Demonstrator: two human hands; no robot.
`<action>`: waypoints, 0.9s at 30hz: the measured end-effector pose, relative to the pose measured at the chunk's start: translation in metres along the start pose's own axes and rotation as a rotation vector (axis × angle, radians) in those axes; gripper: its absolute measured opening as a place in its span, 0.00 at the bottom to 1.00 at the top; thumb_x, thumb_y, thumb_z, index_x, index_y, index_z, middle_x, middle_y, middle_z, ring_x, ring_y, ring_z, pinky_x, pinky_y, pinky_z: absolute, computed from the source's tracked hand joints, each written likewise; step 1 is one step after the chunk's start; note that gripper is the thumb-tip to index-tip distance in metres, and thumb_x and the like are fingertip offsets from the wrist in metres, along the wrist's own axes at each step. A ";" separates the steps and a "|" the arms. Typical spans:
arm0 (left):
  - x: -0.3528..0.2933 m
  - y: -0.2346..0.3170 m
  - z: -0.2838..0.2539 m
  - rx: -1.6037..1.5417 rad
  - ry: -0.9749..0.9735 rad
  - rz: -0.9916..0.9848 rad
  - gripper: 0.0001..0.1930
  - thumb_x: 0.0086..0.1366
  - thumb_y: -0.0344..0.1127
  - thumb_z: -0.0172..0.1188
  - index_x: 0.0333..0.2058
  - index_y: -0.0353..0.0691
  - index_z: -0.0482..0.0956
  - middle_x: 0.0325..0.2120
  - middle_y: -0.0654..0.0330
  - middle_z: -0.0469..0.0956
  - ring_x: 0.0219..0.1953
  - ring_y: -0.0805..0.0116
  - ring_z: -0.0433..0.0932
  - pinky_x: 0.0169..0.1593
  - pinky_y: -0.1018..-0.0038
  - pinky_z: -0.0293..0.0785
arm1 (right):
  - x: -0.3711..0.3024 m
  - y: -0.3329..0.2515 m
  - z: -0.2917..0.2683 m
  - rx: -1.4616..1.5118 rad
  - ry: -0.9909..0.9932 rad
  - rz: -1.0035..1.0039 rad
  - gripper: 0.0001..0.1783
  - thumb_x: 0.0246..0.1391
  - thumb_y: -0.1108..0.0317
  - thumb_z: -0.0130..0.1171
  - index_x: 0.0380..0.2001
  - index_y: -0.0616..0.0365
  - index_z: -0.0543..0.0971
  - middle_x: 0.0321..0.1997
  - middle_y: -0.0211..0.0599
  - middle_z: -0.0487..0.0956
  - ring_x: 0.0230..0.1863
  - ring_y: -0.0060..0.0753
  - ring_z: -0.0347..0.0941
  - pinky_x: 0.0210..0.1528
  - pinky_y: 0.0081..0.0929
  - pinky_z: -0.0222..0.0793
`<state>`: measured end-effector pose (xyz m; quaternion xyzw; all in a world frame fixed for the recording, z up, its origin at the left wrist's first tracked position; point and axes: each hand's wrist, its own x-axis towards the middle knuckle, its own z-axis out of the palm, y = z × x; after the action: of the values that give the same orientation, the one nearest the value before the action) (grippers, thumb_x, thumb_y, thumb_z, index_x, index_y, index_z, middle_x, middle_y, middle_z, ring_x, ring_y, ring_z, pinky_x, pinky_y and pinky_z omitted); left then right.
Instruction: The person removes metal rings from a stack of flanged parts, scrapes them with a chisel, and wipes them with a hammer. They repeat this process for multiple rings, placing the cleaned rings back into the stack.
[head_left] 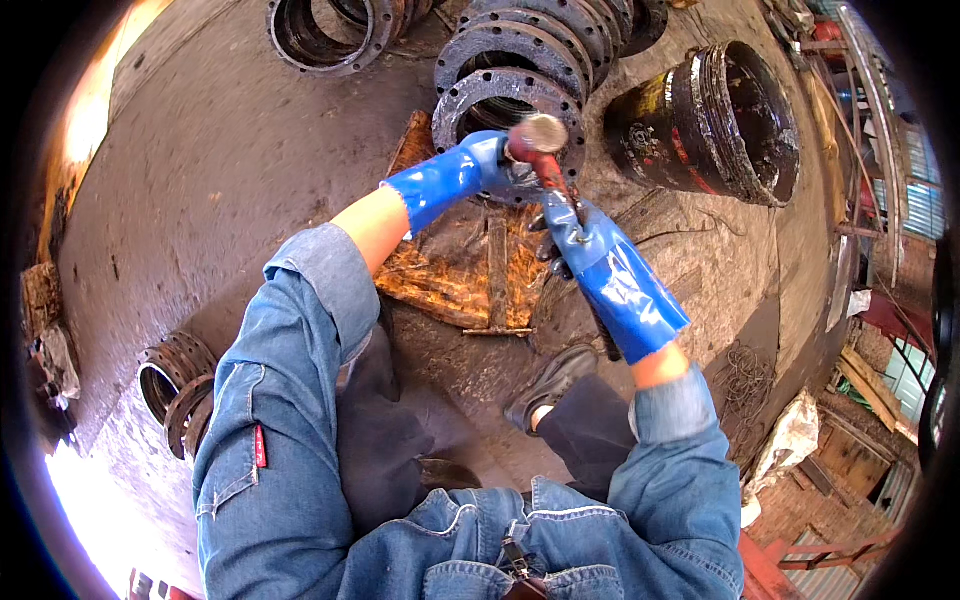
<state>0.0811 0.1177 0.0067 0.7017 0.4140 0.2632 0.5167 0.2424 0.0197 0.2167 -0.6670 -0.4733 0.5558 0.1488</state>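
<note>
Both gloved hands closed on a red tool. Left hand wrapped up by the round head, right hand gripping lower on the handle. Head pressed at the rim of a rusty ring, front of a row on the floor, a black pipe near. Best to hold tight, keep the head flat on the rim, keep the shoe well back.

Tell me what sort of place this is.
Probably a metalworking yard or pipe-fitting workshop: stacked rusty flanged pipe fittings, a large black pipe section lying on the dirt floor, and gloved hands, the right hand holding a red-handled tool.
</note>
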 end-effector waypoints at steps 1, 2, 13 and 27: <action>0.001 0.004 -0.002 -0.046 -0.027 -0.058 0.15 0.49 0.38 0.71 0.37 0.43 0.82 0.30 0.60 0.82 0.34 0.77 0.77 0.42 0.73 0.76 | 0.003 0.001 -0.001 -0.021 -0.002 0.041 0.28 0.63 0.42 0.50 0.44 0.59 0.79 0.22 0.33 0.78 0.19 0.21 0.72 0.20 0.20 0.66; 0.000 0.007 -0.003 -0.106 -0.049 -0.114 0.14 0.49 0.37 0.72 0.36 0.44 0.82 0.29 0.61 0.82 0.33 0.78 0.76 0.41 0.74 0.76 | -0.001 0.001 -0.002 -0.032 0.001 0.059 0.28 0.63 0.42 0.50 0.44 0.59 0.79 0.22 0.33 0.78 0.18 0.21 0.72 0.20 0.20 0.65; -0.010 0.008 -0.012 0.115 -0.028 0.008 0.14 0.55 0.42 0.67 0.39 0.43 0.82 0.33 0.54 0.83 0.33 0.61 0.80 0.41 0.70 0.76 | -0.035 -0.035 0.006 0.142 0.104 -0.435 0.21 0.69 0.52 0.45 0.41 0.58 0.79 0.25 0.32 0.78 0.25 0.17 0.73 0.30 0.17 0.66; -0.005 -0.006 -0.004 0.140 0.017 -0.059 0.15 0.52 0.42 0.69 0.35 0.41 0.81 0.30 0.55 0.82 0.31 0.62 0.80 0.39 0.70 0.76 | -0.050 -0.082 -0.012 0.312 0.017 -0.595 0.29 0.65 0.43 0.45 0.41 0.60 0.77 0.20 0.31 0.75 0.21 0.20 0.71 0.24 0.19 0.65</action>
<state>0.0733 0.1160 0.0029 0.7214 0.4560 0.2243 0.4705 0.2178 0.0252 0.3104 -0.4732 -0.5555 0.5481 0.4088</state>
